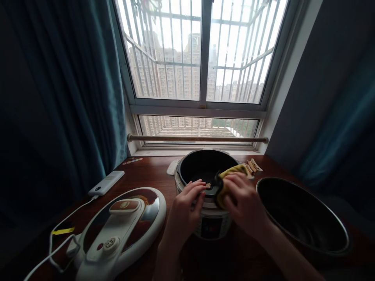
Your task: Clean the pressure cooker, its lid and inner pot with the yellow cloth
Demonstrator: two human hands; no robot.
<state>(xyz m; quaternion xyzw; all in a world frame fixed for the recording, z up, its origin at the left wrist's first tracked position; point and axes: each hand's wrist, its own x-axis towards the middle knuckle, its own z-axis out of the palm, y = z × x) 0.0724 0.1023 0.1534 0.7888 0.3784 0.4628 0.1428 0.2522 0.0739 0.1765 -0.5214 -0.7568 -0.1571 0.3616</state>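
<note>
- My left hand (185,208) lies on the near rim of the round white electric cooker base with a black hollow (179,176). Its fingers are bent and the tips sit just beside a small round brass-coloured piece (208,185). I cannot tell whether they pinch it or only touch the rim.
- My right hand (243,203) is closed over a crumpled yellow cloth (233,170), pressing it on the same rim, right of the brass piece. The hand covers most of the cloth, and only its far fold and a strip under the thumb show.
- A black tab (217,178) sticks up between the two hands. Its foot is hidden, so I cannot say what it belongs to.
- The cooker's front panel is in shadow beneath my wrists, and its markings are unreadable.
- Behind the cloth, a small cream and brown object (253,165) is too small to identify.
- On the right, a wide dark metal inner pot (295,212) stands near the cooker but apart from it. Its far side fades into darkness near the table's right edge.
- On the left, a white and dark red cooker lid with a white handle (124,226) lies flat, and the bottom of the frame cuts off its near end.
- A white cable (60,233) runs past the lid to a slim white power bank (106,182) near the left edge of the brown wooden table (148,173).
- Bare table shows between the lid and the cooker, and in the strip behind the cooker up to the window sill.
</note>
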